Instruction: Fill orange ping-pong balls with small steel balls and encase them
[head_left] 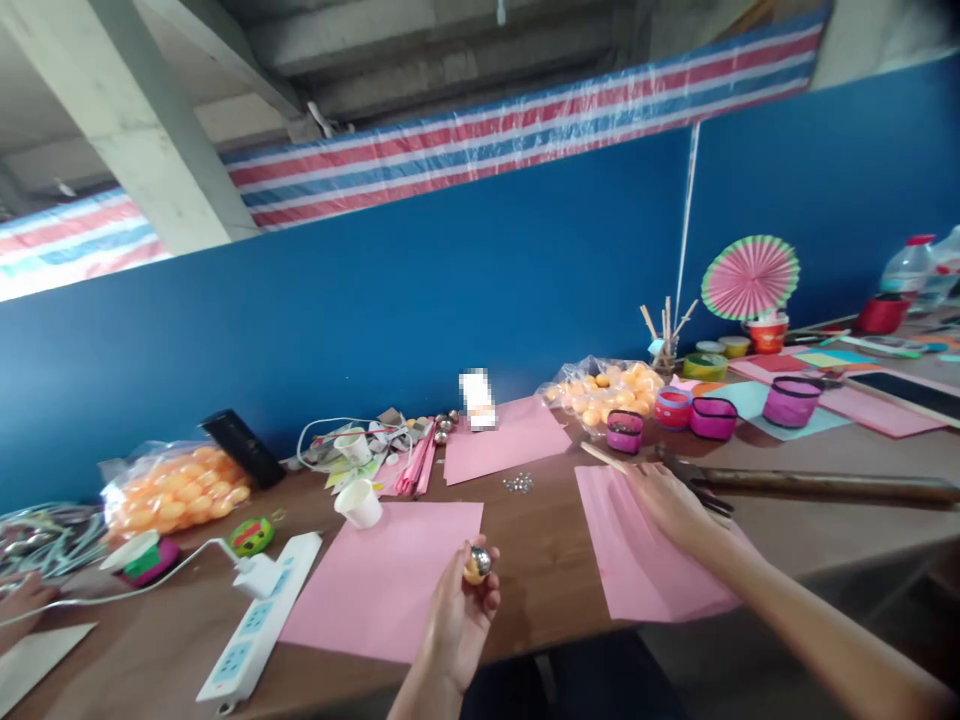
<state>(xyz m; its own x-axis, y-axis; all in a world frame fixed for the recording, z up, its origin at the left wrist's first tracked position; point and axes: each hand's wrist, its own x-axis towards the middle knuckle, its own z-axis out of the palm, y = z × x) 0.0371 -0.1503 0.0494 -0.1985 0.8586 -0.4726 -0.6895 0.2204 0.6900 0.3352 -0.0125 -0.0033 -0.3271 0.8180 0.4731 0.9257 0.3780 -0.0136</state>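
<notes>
My left hand [463,610] is closed around a shiny metal ball [478,565], held over the near table edge beside a pink paper sheet [375,580]. To the right, my right hand [664,503] reaches over a second pink sheet [611,550]. Its fingers close on the near end of a pale wooden stick [602,457]; the fingertips are partly hidden. Black handles of a tool [716,505] show beside that hand. Between the sheets and farther back lies a small pile of shiny bits [518,483]. A white paper cup [358,503] stands on the left sheet.
A white power strip [259,620] lies at left, near bagged orange balls [180,490]. A long wooden handle [825,484] stretches right. Purple containers [712,418] and another bag of balls [600,390] stand behind. Another person's hand [26,605] is at far left. A blue partition [420,290] backs the table.
</notes>
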